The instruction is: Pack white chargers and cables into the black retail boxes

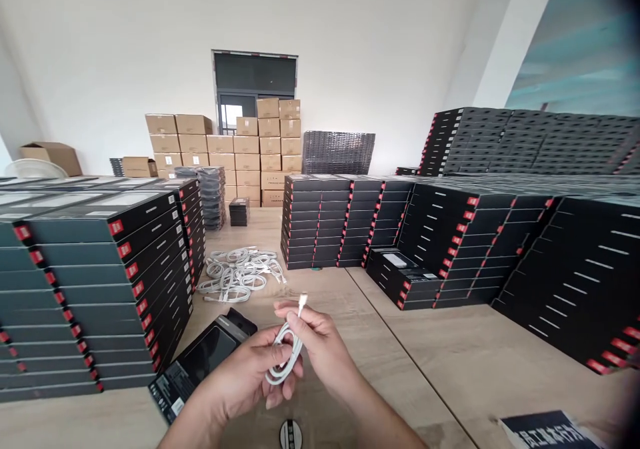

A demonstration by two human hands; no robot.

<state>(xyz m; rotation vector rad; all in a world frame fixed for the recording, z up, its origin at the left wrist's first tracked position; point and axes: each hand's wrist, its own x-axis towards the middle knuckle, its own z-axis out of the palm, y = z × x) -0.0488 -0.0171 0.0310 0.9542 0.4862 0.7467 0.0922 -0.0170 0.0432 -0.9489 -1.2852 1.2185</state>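
Note:
A coiled white charging cable (285, 371) is held between both hands above the table. My left hand (255, 362) is closed round the coil, its thumb pressed on the loops. My right hand (317, 339) pinches the cable near its upper end, where a white plug (303, 300) points upward. Under my left forearm lies a black box (207, 352), partly hidden by the arm. Beyond the hands, a pile of similar white cables (240, 272) is spread on the wooden table (340, 295).
Tall stacks of black boxes with red tabs stand left (145, 255), ahead (330, 219) and right (465, 235). Brown cartons (220, 149) are piled by the far wall. A round label (291, 433) lies near the front edge, and a dark printed sheet (547, 430) at lower right.

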